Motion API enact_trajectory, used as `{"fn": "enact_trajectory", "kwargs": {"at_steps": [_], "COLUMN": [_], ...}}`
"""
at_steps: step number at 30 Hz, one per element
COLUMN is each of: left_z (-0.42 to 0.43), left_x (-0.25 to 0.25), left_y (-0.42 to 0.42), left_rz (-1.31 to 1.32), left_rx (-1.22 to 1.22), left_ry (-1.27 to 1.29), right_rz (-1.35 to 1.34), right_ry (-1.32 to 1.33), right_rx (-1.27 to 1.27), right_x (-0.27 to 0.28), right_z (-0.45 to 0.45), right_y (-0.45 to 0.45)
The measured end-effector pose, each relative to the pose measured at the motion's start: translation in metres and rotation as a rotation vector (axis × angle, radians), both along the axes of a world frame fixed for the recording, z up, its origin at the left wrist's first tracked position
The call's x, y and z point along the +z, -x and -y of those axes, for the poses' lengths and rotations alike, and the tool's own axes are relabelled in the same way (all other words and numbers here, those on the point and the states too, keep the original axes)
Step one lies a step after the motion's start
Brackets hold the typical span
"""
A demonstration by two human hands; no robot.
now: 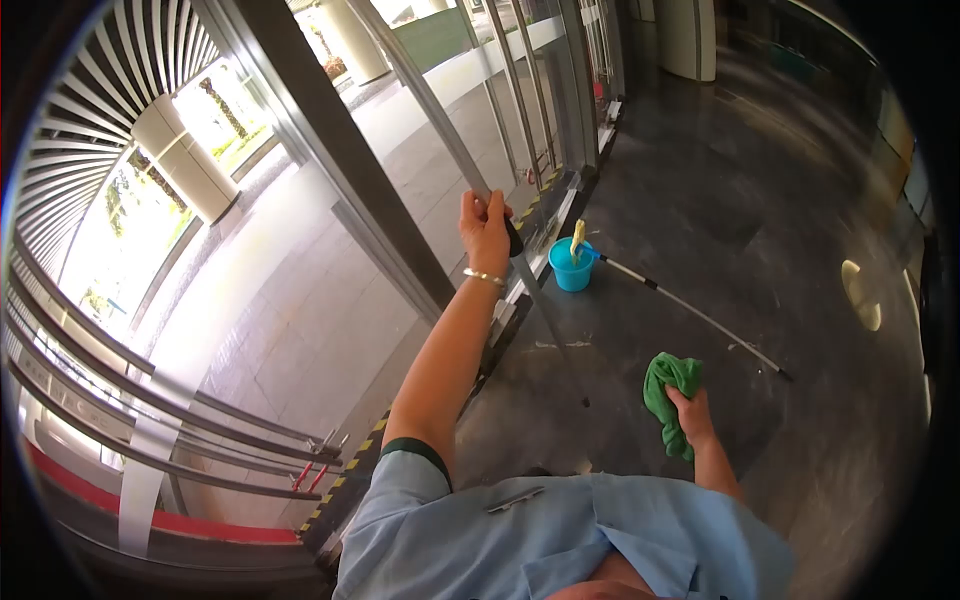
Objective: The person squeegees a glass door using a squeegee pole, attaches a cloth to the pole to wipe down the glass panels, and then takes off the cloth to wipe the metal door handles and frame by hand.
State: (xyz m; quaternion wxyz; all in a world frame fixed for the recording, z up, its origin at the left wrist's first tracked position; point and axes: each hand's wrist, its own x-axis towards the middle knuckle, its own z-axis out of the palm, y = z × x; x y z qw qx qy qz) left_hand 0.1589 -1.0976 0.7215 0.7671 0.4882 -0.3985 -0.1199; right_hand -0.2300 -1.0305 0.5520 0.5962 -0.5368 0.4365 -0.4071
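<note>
My left hand [485,228] is raised in front of the glass doors, its fingers closed round a long silver pole [437,118]. A black section of that pole shows just below my fingers, and its upper end runs out of the top of the view. Low on the right, my right hand [692,415] grips a crumpled green cloth [668,388] that hangs down beside my body. On the floor ahead stands a turquoise bucket [572,278] with a pale yellow thing [577,235] sticking out of it. Another pole [700,315] leans from the bucket's rim down to the floor.
A glass door with a dark metal frame [345,165] stands at my left. Curved metal rails [200,430] run along the lower left. Yellow-and-black tape [345,475] marks the threshold. Dark, shiny floor [720,200] spreads to the right; a pale column [688,40] rises at the back.
</note>
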Motion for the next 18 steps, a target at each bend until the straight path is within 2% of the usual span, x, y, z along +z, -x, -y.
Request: {"fn": "enact_trajectory", "kwargs": {"at_steps": [6,11,14,18], "left_z": [0.137,0.223,0.269,0.341], "left_x": [-0.024,-0.03,-0.025,-0.05], "left_y": [-0.034,-0.087,-0.118,-0.164], "left_rz": [0.037,0.012,0.041,0.015], "left_rx": [0.098,0.201,0.256,0.226], "left_ry": [-0.027,-0.052,-0.136,-0.053], "right_rz": [0.025,-0.081,-0.149,-0.217], "right_ry": [0.04,0.069,-0.019,-0.072], "right_rx": [-0.035,-0.123,-0.196,-0.283], "right_x": [-0.015,-0.038,-0.037,-0.046], "right_z": [0.087,0.168,0.204,0.238], "right_y": [-0.018,-0.024,-0.027,-0.031]}}
